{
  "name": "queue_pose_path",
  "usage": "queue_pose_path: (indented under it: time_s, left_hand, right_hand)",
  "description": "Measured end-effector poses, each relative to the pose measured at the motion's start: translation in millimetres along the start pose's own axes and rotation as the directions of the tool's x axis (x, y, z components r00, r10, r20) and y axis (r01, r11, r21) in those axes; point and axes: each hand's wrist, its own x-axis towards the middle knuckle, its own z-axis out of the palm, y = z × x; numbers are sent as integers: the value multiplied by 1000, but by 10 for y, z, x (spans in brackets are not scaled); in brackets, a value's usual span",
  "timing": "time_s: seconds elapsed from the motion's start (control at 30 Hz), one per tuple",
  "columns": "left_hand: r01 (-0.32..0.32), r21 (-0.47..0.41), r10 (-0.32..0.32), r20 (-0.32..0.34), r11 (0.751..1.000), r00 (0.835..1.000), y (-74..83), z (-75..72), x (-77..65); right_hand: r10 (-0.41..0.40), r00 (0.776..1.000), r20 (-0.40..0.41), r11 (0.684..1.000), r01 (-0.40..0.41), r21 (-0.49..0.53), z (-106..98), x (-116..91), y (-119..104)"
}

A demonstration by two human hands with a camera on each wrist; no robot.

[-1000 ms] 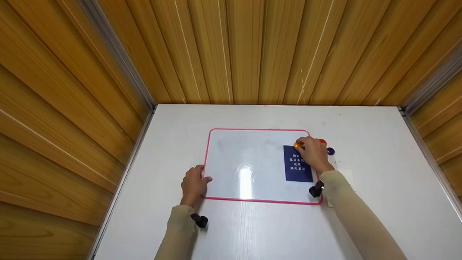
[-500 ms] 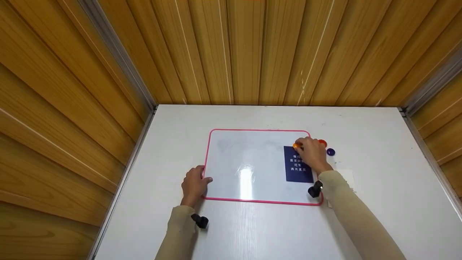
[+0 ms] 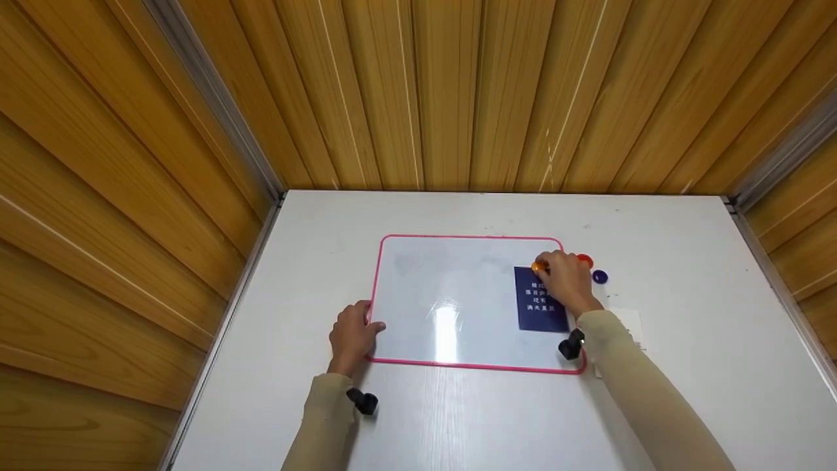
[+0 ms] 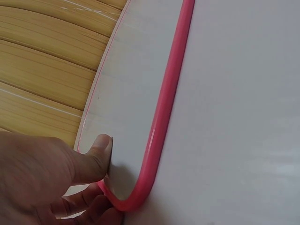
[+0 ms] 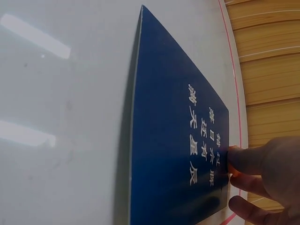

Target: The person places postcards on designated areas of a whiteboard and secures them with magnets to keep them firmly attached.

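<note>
A pink-framed whiteboard [image 3: 451, 297] lies flat on the white table [image 3: 458, 418]. A dark blue card with white characters [image 3: 541, 307] [image 5: 178, 140] rests on its right part. My right hand [image 3: 566, 278] [image 5: 267, 173] pinches an orange magnet [image 3: 539, 265] at the card's top edge. My left hand [image 3: 351, 335] [image 4: 51, 183] grips the board's near left corner [image 4: 136, 192], with the thumb on top and the fingers under the frame.
A red magnet [image 3: 584, 260] and a purple magnet [image 3: 599, 277] lie on the table just right of the board. A pale paper sheet [image 3: 628, 320] lies under my right forearm. Wooden panel walls [image 3: 418, 91] enclose the table on three sides.
Almost nothing has moved: my right hand stays on the orange magnet at the card's top, and my left hand keeps its hold on the board's corner.
</note>
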Motion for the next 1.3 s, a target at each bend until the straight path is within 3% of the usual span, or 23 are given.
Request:
queue_pose_path:
  time_s: [0.53,0.93,1.3]
  left_hand:
    - [-24,14,24,-15,1000,1000,-18,-3,2]
    - [-2,1,2,-11,1000,1000,-19,23,2]
    - [7,2,-7,0,1000,1000,-15,19,10]
  right_hand:
    - [-14,1000,-12,1000,14,1,-2,-19,-2]
    - [5,1000,7,1000,-5,24,-6,-46,3]
    - [-11,996,-90,1000,13,15,-146,-245,135]
